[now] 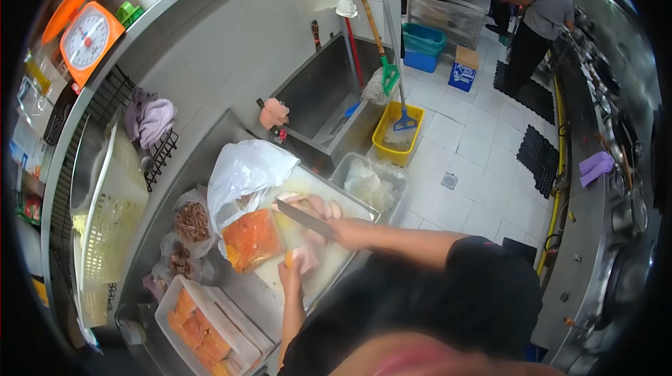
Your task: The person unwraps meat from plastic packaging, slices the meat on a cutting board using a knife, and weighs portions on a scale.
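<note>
My right hand (348,231) is closed round the handle of a large knife (302,218), its blade lying over a white cutting board (336,264). Pale pieces of meat (318,206) lie on the board beside and beyond the blade. Nearer to me, my left hand (289,271) holds the edge of a pale pink piece of meat (306,258). An orange slab (252,239) rests on the board to the left, partly in a white plastic bag (250,169).
Bagged brown food (192,222) and a white tub of orange pieces (199,330) stand on the left. Behind the board are a clear bin (371,183), a steel sink (308,89) and a yellow bucket (397,139). Other people (542,19) stand farther off at the right.
</note>
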Available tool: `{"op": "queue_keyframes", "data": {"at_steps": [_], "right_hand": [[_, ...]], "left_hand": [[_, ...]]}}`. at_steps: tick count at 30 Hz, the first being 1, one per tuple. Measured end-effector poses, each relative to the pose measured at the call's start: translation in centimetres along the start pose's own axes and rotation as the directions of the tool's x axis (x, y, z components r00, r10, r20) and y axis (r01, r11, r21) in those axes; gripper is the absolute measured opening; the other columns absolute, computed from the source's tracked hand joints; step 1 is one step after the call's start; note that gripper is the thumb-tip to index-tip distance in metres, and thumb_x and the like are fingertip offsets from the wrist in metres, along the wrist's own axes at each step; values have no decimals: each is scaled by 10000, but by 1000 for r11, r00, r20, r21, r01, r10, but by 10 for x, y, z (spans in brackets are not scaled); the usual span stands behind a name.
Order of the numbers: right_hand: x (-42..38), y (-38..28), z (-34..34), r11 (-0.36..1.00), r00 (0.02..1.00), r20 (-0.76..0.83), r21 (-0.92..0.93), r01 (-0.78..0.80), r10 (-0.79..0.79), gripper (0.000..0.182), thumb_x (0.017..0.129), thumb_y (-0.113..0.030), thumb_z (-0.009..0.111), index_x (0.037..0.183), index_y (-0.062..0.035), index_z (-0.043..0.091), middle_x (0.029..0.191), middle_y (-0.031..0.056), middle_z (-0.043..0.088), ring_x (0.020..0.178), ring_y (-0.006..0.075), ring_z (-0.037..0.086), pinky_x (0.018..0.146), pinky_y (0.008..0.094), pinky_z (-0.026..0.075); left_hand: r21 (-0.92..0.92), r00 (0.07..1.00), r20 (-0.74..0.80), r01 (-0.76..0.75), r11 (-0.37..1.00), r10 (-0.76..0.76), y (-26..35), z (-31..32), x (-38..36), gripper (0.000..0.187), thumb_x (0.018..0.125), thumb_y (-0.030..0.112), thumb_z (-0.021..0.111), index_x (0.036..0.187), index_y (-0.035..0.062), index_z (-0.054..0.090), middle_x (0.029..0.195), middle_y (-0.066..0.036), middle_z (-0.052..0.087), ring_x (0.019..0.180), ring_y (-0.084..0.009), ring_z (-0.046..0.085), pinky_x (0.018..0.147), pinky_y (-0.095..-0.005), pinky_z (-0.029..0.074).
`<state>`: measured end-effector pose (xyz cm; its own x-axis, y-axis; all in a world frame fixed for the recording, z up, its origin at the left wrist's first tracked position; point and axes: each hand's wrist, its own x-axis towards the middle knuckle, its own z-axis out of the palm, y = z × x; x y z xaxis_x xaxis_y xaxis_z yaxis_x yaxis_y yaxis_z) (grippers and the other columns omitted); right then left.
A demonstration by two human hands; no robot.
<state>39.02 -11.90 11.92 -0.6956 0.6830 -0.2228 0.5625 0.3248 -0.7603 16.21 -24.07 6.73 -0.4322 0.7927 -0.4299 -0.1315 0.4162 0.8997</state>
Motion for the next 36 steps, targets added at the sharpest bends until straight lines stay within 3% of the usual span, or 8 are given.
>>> {"op": "queue_keyframes", "data": {"at_steps": [2,7,10,13,16,19,27,36], "right_hand": [[-3,-3,3,999,999,16,0,41,-41,395,870,-121,538,1242,-3,474,954,274,659,892,431,655,755,512,507],[-9,-16,13,989,988,151,-146,6,17,417,827,-79,563,1231,-13,483,952,270,663,889,431,653,749,517,510],[-17,-34,10,987,986,166,-161,-6,33,431,811,-34,528,1240,1,501,949,304,653,925,466,631,793,528,500],[-13,-32,17,970,976,194,-238,-52,100,440,842,-76,516,1276,-17,477,897,300,653,860,470,634,772,546,498],[-11,-21,29,970,970,211,-231,-70,120,342,886,-117,533,1207,-17,466,885,306,644,855,493,622,776,561,487],[-14,-20,30,970,966,238,-238,-43,102,224,896,-101,518,1092,-1,477,845,314,643,841,486,627,765,572,477],[-22,-23,12,954,970,190,-286,-95,154,208,933,-128,502,1098,-9,456,833,289,646,852,468,630,761,574,471],[-37,-62,9,916,974,226,-395,74,19,234,833,-49,497,1058,-1,455,693,221,653,650,413,663,586,524,523]], "left_hand": [[-170,997,-70,24,985,-36,-43,-10,14,517,864,361,673,1188,-35,600,1031,-123,664,858,-223,642,685,-350,526],[529,961,-125,274,803,-246,-31,-30,11,871,856,707,457,1098,-104,664,1086,-342,649,1089,-408,635,882,-423,481],[560,971,-80,229,796,-224,-19,-29,2,847,835,764,468,645,-36,670,628,-200,645,668,-318,668,652,-423,493],[576,935,-18,298,761,-353,-8,-26,-3,898,806,813,446,693,-43,693,705,-220,676,732,-328,693,688,-408,516],[725,978,-205,126,677,37,10,-14,-24,848,817,629,593,1274,-83,534,1167,-307,624,1124,-422,596,947,-453,468],[518,846,-214,-325,791,488,-13,-5,-12,471,843,276,696,1192,-14,571,1187,-222,615,1091,-380,584,942,-424,463],[314,956,-210,-134,940,206,-16,14,-24,319,841,191,688,1082,-1,605,973,-181,668,881,-326,649,822,-389,498],[610,813,-166,-360,706,558,-8,34,-23,275,790,75,612,1049,0,558,1000,-181,574,955,-366,571,825,-430,474]]}}
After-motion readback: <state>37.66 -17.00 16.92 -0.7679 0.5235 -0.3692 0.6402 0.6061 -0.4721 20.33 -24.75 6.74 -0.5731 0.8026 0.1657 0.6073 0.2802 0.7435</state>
